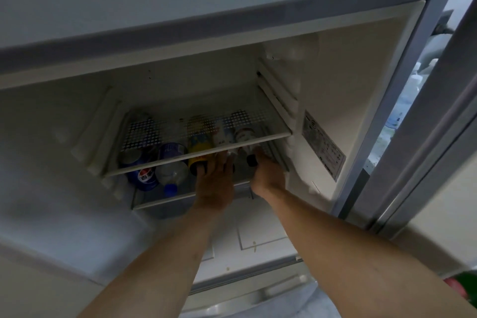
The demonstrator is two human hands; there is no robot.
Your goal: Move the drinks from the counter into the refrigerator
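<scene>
Both my arms reach into the open refrigerator (335, 64), under its perforated white shelf (196, 156). My left hand (215, 183) lies over the bottles in the middle, fingers forward next to a yellow bottle (197, 160); its fingertips are hidden under the shelf. My right hand (267, 175) grips a bottle with a black cap (251, 160) at the right end. To the left lie a blue Pepsi bottle (143, 175) and a clear bottle with a blue cap (171, 175).
The drinks lie on their sides in a clear tray (160, 204) below the shelf. The fridge's right wall carries a label sticker (322, 144). The open door (402, 121) stands at the right, with bottles in its rack. Drawers show below.
</scene>
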